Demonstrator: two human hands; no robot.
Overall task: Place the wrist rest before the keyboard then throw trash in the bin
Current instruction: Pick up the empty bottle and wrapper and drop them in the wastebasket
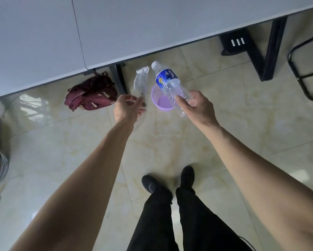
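A small purple bin [156,101] stands on the tiled floor below the desk's edge. My right hand [197,105] grips the lower end of an empty clear plastic bottle [170,84] with a blue label and white cap, held tilted over the bin's right side. My left hand [128,107] pinches a clear crumpled plastic wrapper [141,80] that sticks up just left of the bin. Neither the wrist rest nor the keyboard is in view.
A white desk [115,29] fills the top of the view, with black legs [271,51] beneath it. A maroon backpack [92,94] lies on the floor left of the bin. A black chair frame [304,75] stands at the right. My legs and black shoes [168,180] are below.
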